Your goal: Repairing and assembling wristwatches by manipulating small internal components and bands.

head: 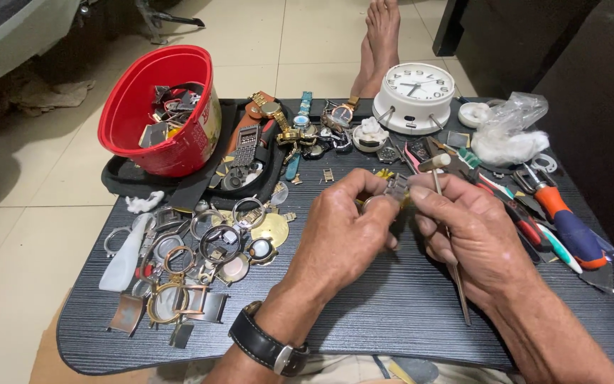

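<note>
Grip of the left hand pinched shut on a small metal watch-band piece, thumb and forefinger closed over it above the middle of the dark ribbed table. Grip of the right hand closed too, fingertips on the same metal piece from the other side, and a thin metal tool with a pale handle tip clamped along the fingers, its shaft slanting down past the palm toward the near edge. A black-strapped wristwatch on the left wrist.

Just right of the hands, a row of hand tools: red-handled pliers, an orange-and-blue-handled screwdriver, a slim white-and-teal tool. Behind those, a crumpled clear plastic bag with white wadding.

Left of the hands, a spread of loose watch cases, bezels and rings, one round brass-coloured disc among them, and a white plastic bottle lying on its side at the edge of the heap.

Farther back, several wristwatches laid in a cluster, a strap with a metal link band on a black tray. A red plastic tub full of metal watch parts resting on that tray at the far left corner. A white round alarm clock standing at the far edge, a bare foot on the tiled floor beyond it.
</note>
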